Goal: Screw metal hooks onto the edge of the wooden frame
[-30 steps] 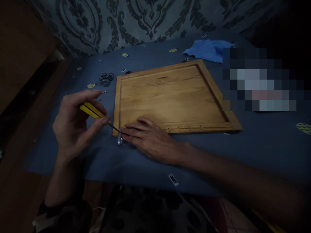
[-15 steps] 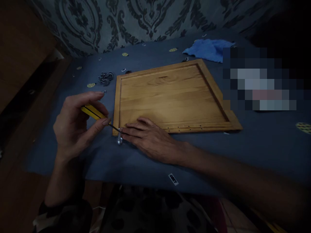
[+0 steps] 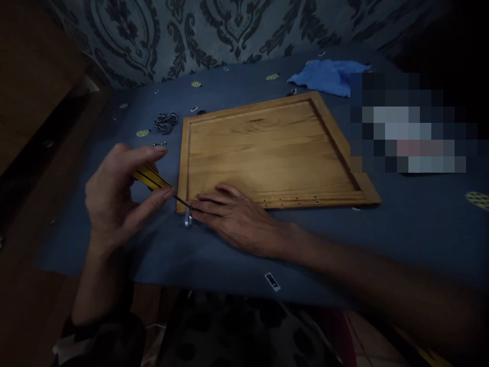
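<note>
My left hand (image 3: 118, 193) is closed round the yellow and black handle of a screwdriver (image 3: 151, 177). Its thin shaft slants down to the right, and the tip meets a small metal hook (image 3: 187, 219) at the near left corner of a framed wooden board (image 3: 252, 153). The hook's curved end sticks out past the board's near edge. My right hand (image 3: 244, 219) lies with fingers stretched out over that edge, its fingertips right beside the screwdriver tip and hook. Whether a screw sits under the tip is hidden.
Several metal hooks (image 3: 166, 122) lie in a pile beyond my left hand, with small screws (image 3: 159, 144) nearer to it. A blue cloth (image 3: 328, 76) rests behind the board on the dark blue tablecloth (image 3: 229, 270). Small dark holes (image 3: 298, 199) dot the board's near rim. The right side is pixelated.
The fingers of my left hand have shifted and opened slightly about the screwdriver handle, uncovering the small screws behind. My right hand, the board and the hook stay in place.
</note>
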The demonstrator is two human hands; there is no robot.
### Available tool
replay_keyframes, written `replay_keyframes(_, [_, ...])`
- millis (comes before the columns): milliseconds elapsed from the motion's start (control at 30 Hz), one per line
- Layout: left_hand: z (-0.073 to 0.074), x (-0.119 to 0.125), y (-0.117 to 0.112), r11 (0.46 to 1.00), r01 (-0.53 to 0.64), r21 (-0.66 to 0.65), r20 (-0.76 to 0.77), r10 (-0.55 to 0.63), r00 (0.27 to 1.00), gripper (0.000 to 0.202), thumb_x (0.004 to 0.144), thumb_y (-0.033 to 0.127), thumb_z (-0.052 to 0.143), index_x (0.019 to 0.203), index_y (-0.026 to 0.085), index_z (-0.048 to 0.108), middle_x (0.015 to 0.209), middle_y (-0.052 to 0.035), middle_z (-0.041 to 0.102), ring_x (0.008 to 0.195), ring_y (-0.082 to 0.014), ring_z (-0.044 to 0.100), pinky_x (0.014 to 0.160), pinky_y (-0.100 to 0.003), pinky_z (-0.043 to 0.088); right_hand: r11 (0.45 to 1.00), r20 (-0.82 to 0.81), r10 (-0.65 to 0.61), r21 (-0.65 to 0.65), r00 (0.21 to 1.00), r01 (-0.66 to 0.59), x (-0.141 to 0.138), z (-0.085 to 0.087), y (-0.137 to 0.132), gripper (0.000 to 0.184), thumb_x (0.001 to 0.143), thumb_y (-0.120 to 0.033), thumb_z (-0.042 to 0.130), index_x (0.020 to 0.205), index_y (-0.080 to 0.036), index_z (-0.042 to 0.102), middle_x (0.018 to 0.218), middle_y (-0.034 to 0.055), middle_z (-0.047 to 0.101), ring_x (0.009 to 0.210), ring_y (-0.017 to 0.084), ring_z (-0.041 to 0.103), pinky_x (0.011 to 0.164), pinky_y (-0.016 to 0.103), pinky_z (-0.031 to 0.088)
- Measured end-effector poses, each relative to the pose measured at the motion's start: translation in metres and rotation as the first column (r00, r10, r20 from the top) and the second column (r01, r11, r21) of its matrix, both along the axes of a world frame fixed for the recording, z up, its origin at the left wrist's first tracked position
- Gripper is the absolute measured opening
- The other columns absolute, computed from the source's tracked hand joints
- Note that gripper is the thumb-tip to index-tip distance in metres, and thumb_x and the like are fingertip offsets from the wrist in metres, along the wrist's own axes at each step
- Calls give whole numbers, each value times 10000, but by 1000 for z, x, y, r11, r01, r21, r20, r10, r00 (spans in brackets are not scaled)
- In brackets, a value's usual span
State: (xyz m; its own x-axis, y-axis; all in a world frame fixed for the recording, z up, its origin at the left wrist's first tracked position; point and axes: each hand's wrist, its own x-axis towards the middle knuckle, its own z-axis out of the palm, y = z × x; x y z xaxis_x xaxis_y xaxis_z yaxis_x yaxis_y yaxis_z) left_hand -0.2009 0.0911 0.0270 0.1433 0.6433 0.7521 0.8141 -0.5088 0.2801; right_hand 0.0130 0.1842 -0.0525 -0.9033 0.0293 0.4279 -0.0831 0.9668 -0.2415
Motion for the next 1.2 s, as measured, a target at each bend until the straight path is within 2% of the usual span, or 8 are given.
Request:
replay_keyframes(67, [-1, -1, 0, 1000, -22, 13, -18, 23, 1000, 629, 719, 209, 856, 1295, 277, 613, 1065, -8, 703, 807, -123, 651, 688, -270, 544, 1000, 2, -4, 0, 1000, 4, 0, -1, 0, 333, 1035, -185, 453, 1336, -191, 594, 1414, 54, 612, 1330, 223, 524, 1107, 434, 356])
replay_keyframes(200, [-3, 1, 1, 999, -15, 31, 57, 13, 998, 664, 704, 225, 873, 1308, 243, 596, 1137, -19, 652, 854, -116, 690, 664, -218, 588, 1000, 10, 6, -13, 1000, -6, 1, -3, 0, 340, 1037, -178, 442, 1344, -174, 587, 1421, 59, 606, 1346, 236, 511, 1112, 452, 355])
replay_keyframes(367, [-2, 5, 0, 998, 20, -52, 146, -12, 989, 604, 769, 179, 811, 1316, 273, 573, 1116, -7, 615, 847, -114, 690, 672, -280, 627, 1000, 3, 14, -17, 1000, -14, 1, -2, 0, 342, 1037, -174, 428, 1337, -155, 591, 1430, 67, 597, 1344, 252, 513, 1105, 464, 357])
replay_keyframes(467, [-3, 3, -1, 999, -38, -2, 171, 38, 985, 577, 742, 198, 832, 1269, 296, 617, 1049, -1, 650, 791, -133, 682, 729, -348, 637, 1000, -2, 18, -19, 1000, -18, 2, -2, 0, 339, 1036, -173, 437, 1338, -155, 590, 1424, 67, 603, 1332, 234, 521, 1106, 446, 359])
replay_keyframes(567, [-3, 0, 0, 995, -85, 55, 172, 75, 982, 558, 718, 222, 851, 1233, 288, 650, 1092, -13, 668, 772, -145, 683, 746, -362, 628, 1000, -14, 18, -21, 1000, -18, 1, -2, 0, 336, 1030, -166, 446, 1331, -153, 596, 1412, 71, 613, 1321, 233, 530, 1104, 451, 360])
replay_keyframes(700, [-4, -2, 1, 995, -89, 43, 140, 82, 987, 592, 699, 229, 870, 1246, 250, 644, 1067, -9, 667, 761, -129, 677, 730, -328, 595, 1000, -8, 13, -22, 1000, -13, 0, -2, 0, 331, 1031, -166, 447, 1321, -179, 606, 1402, 68, 621, 1317, 221, 533, 1091, 445, 371])
replay_keyframes(900, [-2, 0, 2, 993, -92, 72, 53, 88, 995, 602, 701, 236, 869, 1257, 216, 639, 1050, 0, 646, 805, -85, 654, 616, -187, 538, 1000, -19, 6, -15, 1000, -7, 1, -3, 0, 340, 1027, -168, 452, 1332, -183, 601, 1400, 76, 621, 1313, 220, 535, 1081, 440, 375])
replay_keyframes(1200, [2, 4, 2, 996, -64, 64, 37, 61, 997, 602, 699, 183, 860, 1256, 248, 643, 980, 16, 637, 743, -82, 670, 585, -195, 592, 1000, -38, 18, 0, 999, -18, 0, -2, 0, 336, 1027, -165, 447, 1325, -146, 601, 1389, 72, 631, 1290, 235, 543, 1077, 434, 373])
